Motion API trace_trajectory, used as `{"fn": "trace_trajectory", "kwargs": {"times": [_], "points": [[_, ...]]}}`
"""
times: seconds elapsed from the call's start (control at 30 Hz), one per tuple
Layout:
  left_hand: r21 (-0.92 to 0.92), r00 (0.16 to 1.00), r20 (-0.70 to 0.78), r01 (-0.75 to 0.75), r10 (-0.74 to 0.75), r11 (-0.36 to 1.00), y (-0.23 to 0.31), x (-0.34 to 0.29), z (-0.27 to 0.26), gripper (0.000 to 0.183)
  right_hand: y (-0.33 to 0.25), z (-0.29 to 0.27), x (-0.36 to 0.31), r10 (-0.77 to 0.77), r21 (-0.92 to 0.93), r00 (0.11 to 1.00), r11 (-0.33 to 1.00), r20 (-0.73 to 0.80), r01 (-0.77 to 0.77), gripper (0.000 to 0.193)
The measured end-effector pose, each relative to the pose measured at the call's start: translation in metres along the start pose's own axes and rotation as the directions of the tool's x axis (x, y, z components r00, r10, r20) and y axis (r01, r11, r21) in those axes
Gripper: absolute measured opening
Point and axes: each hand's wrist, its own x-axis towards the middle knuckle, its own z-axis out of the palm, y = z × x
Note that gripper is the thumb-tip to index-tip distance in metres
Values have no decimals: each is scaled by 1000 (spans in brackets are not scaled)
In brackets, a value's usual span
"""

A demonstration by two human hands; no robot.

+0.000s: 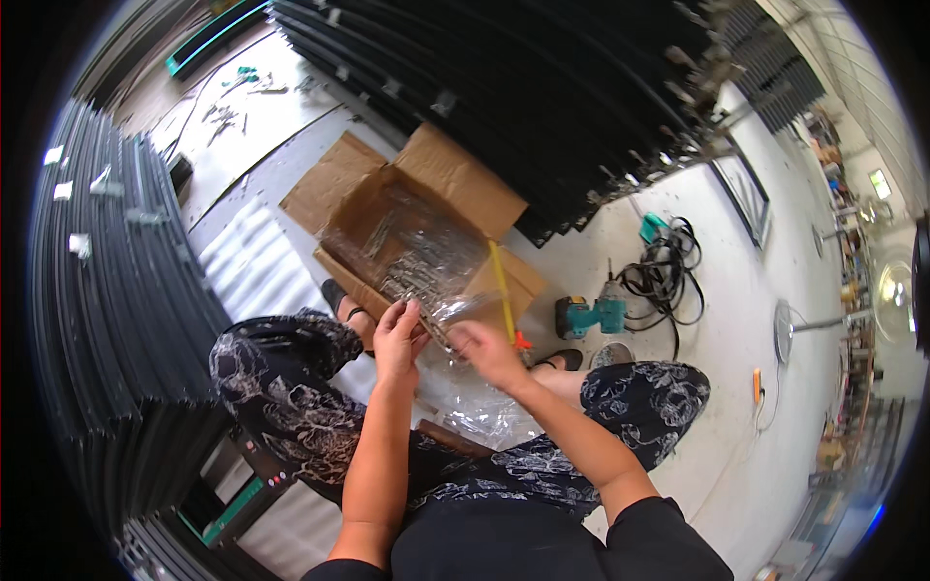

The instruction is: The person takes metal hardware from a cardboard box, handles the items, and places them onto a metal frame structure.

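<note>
An open cardboard box (455,179) stands between my feet, lined with clear plastic film (465,232). Inside lie many small silvery metal pieces (412,266). My left hand (395,341) is over the near edge of the box, fingers pinched together. Close to its fingertips are thin metal pieces, but what it grips is too small to make out. My right hand (489,356) is just to the right, smeared by motion; its fingers are curled toward the left hand and their hold is unclear. Crumpled clear plastic (489,412) hangs below the hands.
Right of the box are a yellow strip (503,290), a teal cordless drill (593,316) and a tangled black cable (668,276). Stacks of black frames rise at the left (107,261) and far side (523,87). A pedestal fan (783,318) stands at the right.
</note>
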Motion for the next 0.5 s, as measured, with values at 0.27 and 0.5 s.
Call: {"fn": "trace_trajectory", "kwargs": {"times": [0.27,0.5], "points": [[173,972,237,-53,10,983,-31,2,0,35,-30,0,-16,146,31,984,988,100,-150,21],[605,943,246,-329,223,725,-63,-12,2,34,-7,-14,-12,153,348,985,930,-79,-117,22]]}}
